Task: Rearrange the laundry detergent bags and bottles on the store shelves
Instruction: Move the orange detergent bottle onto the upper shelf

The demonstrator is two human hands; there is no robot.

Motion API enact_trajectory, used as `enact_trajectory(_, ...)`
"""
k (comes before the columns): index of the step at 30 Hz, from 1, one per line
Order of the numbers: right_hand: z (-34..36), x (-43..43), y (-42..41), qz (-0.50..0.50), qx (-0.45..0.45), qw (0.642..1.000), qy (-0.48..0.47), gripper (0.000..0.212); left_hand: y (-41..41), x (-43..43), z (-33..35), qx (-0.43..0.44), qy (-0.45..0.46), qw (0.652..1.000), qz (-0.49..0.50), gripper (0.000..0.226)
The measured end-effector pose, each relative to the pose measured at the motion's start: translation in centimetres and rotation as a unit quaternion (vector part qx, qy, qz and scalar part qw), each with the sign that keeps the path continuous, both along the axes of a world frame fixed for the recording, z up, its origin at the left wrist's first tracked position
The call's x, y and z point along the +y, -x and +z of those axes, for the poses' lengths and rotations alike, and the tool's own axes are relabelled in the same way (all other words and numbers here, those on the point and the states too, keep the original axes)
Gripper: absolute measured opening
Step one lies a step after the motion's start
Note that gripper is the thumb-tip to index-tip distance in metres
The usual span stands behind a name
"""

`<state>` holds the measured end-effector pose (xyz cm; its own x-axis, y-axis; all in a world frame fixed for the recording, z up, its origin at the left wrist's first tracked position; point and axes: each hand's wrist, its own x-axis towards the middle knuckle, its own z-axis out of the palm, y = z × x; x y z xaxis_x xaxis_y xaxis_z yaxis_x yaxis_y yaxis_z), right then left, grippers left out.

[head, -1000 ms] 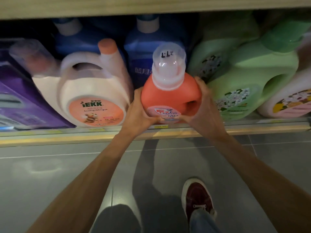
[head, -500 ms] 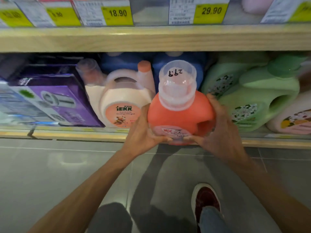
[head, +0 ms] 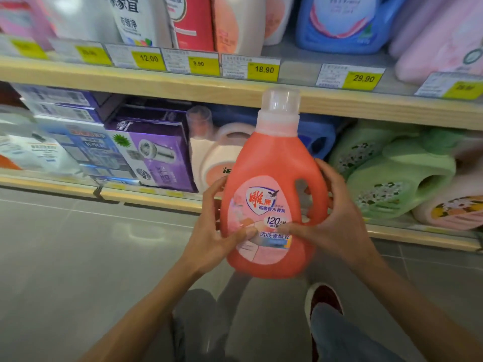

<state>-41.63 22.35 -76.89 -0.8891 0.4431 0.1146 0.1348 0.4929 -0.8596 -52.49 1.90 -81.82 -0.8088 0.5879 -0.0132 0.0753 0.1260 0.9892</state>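
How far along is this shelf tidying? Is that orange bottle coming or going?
Mid-move, as far as I can tell. The orange bottle is off the shelves, held upright in the air by the left hand and right hand, label facing the camera. Whether it is coming or going, this picture alone cannot say. Still left: setting it down somewhere. The green bottles on the bottom shelf lean over and look unsorted.

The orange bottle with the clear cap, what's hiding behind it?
Behind the orange plastic detergent bottle peeks a cream jug with a peach label and a blue bottle. The orange bottle covers most of the jug's label and the blue bottle's front.
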Motion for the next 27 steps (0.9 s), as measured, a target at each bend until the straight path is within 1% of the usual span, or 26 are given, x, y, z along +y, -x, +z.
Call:
enact_trajectory(4,2.0,-1.6,0.5,0.021,-0.03,0.998,0.041,0.117,-0.6,-2.2,2.0,-0.019,-0.022,0.999,0.041,0.085)
enact_trajectory(8,3.8,-2.5,0.9,0.031,-0.041,0.997,0.054,0.112,-0.9,-3.8,3.8,-0.036,-0.033,0.998,0.043,0.083)
enact_trajectory(12,5.7,-3.0,1.0,0.023,-0.056,0.996,0.058,0.115,-1.0,-4.4,5.9,-0.057,-0.032,0.996,0.054,0.08)
enact_trajectory(16,8.2,-3.4,1.1,0.029,-0.077,0.995,0.054,0.113,-1.4,-5.0,8.6,-0.077,-0.029,0.994,0.067,0.081)
enact_trajectory(22,15.3,-4.5,1.0,0.055,-0.119,0.99,0.041,0.118,-3.0,-6.4,15.2,-0.121,-0.016,0.99,0.069,0.085)
enact_trajectory(27,23.9,-6.5,0.5,0.1,-0.152,0.983,0.017,0.119,-4.4,-9.1,23.4,-0.145,0.023,0.986,0.077,0.083)
